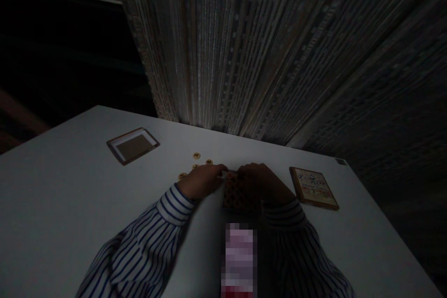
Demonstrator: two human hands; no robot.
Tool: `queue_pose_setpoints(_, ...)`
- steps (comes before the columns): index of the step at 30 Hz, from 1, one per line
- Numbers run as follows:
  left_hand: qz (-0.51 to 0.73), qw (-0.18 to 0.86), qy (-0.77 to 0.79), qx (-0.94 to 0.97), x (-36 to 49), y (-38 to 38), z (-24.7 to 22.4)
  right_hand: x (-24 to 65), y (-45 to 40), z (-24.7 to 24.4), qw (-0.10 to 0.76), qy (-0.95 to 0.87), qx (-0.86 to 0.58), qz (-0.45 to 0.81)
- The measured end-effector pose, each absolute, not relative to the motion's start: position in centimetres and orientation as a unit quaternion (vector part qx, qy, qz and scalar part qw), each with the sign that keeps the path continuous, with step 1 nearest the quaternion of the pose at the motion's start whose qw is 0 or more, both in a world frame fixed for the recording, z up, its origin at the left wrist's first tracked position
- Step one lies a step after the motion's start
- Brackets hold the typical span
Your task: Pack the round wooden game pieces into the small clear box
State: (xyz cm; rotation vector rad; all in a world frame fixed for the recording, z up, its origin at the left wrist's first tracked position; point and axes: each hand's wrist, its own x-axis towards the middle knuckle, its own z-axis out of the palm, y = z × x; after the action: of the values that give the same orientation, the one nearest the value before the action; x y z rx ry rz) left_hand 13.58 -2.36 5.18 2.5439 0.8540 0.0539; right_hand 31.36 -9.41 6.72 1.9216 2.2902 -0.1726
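Observation:
In the head view, a small dark tray [227, 204] filled with round, disc-shaped game pieces [232, 191] lies between my two hands. My left hand [204, 180] is closed at the tray's far left corner, with thumb and fingers together and a small pale patch by them. Over the far right part of the tray, my right hand [263, 181] is bent, fingers curled down; what is under them is hidden. Several loose wooden discs with dark marks, among them one disc [196, 155] farthest back, lie on the table beyond my left hand.
At the back left of the white table [70, 186] lies a shallow open box part [133, 145] with a brown rim. A box lid [313, 187] with a printed, lettered top lies to the right. A striped curtain [216, 46] hangs behind the table. The room is dim.

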Motion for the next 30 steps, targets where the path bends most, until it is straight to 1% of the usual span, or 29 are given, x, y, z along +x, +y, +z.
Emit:
queue_pose_setpoints(7,0.016,0.227,0.306,0.924,13.55,-2.34,5.1,31.08,-9.11,5.85,0.099,0.766,0.635,-0.021)
queue_pose_setpoints(17,0.012,0.223,0.3,0.927,13.44,-2.31,5.12,30.71,-9.35,6.3,0.108,0.769,0.63,-0.027)
queue_pose_setpoints(30,0.004,0.219,0.301,0.928,13.31,-2.44,5.09,30.89,-9.5,5.69,0.1,0.779,0.619,-0.016)
